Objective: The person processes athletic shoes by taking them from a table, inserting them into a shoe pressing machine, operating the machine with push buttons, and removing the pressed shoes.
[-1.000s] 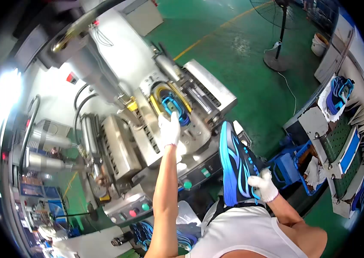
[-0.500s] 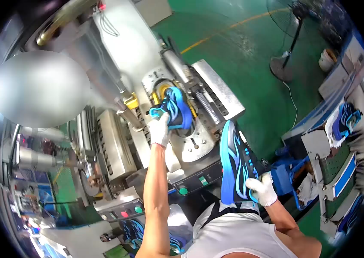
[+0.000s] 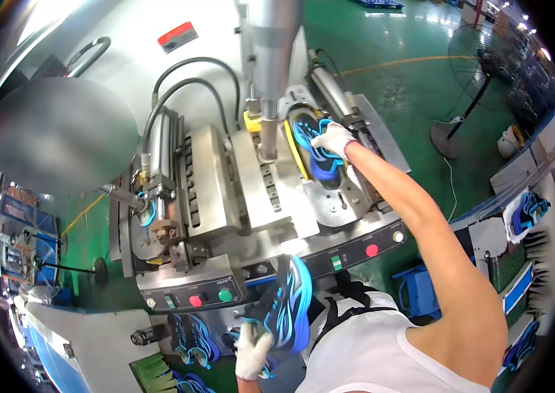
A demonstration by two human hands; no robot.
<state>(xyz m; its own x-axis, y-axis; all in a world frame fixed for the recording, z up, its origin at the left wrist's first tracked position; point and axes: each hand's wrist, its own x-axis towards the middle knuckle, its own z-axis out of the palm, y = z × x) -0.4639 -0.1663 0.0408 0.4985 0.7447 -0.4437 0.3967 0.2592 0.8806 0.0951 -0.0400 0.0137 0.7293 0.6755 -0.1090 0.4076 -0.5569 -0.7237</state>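
Observation:
My right hand [image 3: 333,139], in a white glove, is closed on the collar of a black and blue sneaker [image 3: 323,168]. That sneaker lies in the right-hand station of a metal machine [image 3: 333,208], its far end at the round fixture. Low in front of me, my gloved left hand [image 3: 251,352] grips a second sneaker [image 3: 296,304] at its heel end. This one is held up near the machine's front edge, sole facing right. The fingertips of both hands are partly hidden by the shoes.
More sneakers [image 3: 193,340] stand below the machine at lower left. The front control panel carries a red button [image 3: 372,250] and a green button [image 3: 226,296]. A thick vertical cylinder [image 3: 276,59] hangs over the machine's middle. A fan [image 3: 449,139] and a shoe rack [image 3: 516,285] stand right.
My left hand has left the machine station and come down with a sneaker. My right hand has carried its sneaker from beside my waist up into the station. The view has turned left.

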